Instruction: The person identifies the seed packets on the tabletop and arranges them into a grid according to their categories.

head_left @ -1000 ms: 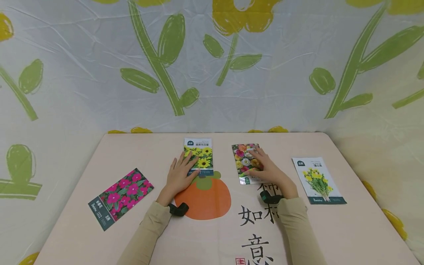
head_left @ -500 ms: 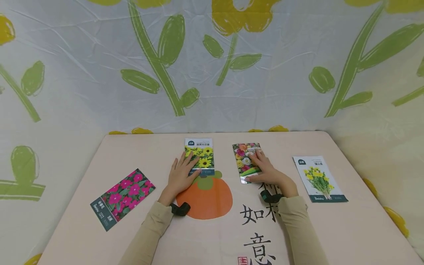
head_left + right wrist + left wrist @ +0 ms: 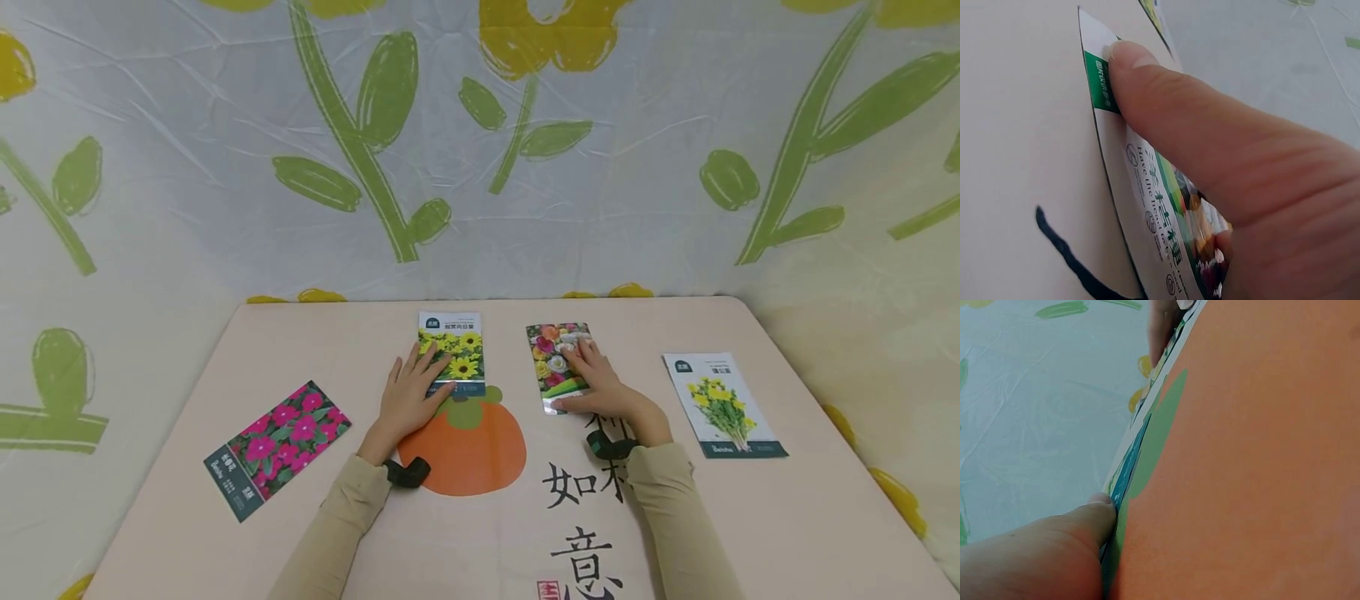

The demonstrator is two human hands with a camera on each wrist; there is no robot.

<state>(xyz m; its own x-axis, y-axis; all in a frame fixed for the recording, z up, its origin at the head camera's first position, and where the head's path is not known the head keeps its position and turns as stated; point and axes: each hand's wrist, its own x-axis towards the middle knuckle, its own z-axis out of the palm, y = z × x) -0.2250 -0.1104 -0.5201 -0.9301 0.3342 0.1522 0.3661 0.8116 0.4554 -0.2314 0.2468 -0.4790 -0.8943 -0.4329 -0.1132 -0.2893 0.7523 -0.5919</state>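
Observation:
My left hand (image 3: 408,400) rests with fingers spread over the lower left of a yellow-flower seed packet (image 3: 463,367), which lies flat at the back of the table. In the left wrist view its thumb (image 3: 1094,519) touches the packet's dark lower band (image 3: 1124,472). My right hand (image 3: 607,387) lies across the right side of a seed packet with multicoloured blooms (image 3: 557,365), fingers extended. The right wrist view shows that thumb (image 3: 1166,94) pressing near the corner of the packet's white-and-green lower end (image 3: 1102,81). The hand hides part of its printing.
A pink-flower seed packet (image 3: 277,450) lies slantwise at the left. To the right is a white seed packet with a yellow-flower bunch (image 3: 723,407). The pale table mat (image 3: 450,542) bears a printed orange persimmon (image 3: 465,454) and black brush characters. A flower-patterned curtain (image 3: 615,192) stands behind.
The right hand's thumb has slid slightly left and down to the multicoloured packet's lower corner. The left hand stays on its packet, and all the packets keep their places.

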